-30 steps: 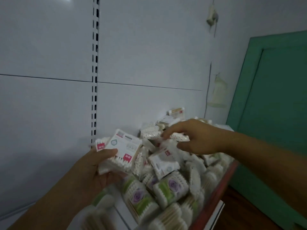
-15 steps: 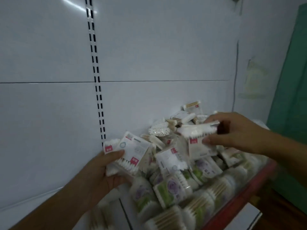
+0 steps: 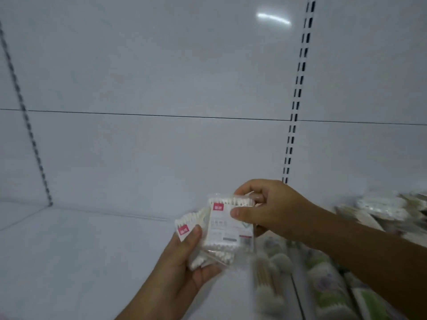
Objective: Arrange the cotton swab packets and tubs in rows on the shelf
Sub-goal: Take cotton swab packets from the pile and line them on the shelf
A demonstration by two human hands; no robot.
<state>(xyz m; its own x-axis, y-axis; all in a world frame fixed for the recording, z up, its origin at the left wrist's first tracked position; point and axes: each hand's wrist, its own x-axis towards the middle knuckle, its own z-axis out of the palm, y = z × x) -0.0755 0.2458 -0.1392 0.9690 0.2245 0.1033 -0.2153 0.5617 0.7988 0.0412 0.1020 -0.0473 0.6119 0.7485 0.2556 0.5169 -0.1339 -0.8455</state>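
Cotton swab packets point(image 3: 328, 294) with green and purple labels lie nearest us at the lower right, heaped on the white shelf point(image 3: 80, 250). Motion blur prevents us from counting them.

Just left of this heap, our left hand point(image 3: 182, 271) is above the shelf, palm up. Its grip is closed around a red-labelled packet point(image 3: 184, 229), with the thumb pressed on the front face beside the red label and the fingers curled under the lower end. We cannot tell whether this hand holds one packet or several stacked.

Above and to the right, our right hand point(image 3: 275, 211) pinches a second packet point(image 3: 226, 227) at its upper right corner, thumb on the front, fingers behind the top edge. This packet stands nearly upright, with its swab tips in a row along the top. It overlaps the packet in the left hand, and the two appear to touch.

Farther right, more white packets point(image 3: 381, 209) are piled against the back panel point(image 3: 161, 77). Left of the hands, the shelf runs back to that panel. A slotted upright point(image 3: 298, 88) rises behind the right hand, and a second upright point(image 3: 25, 116) stands at the far left.
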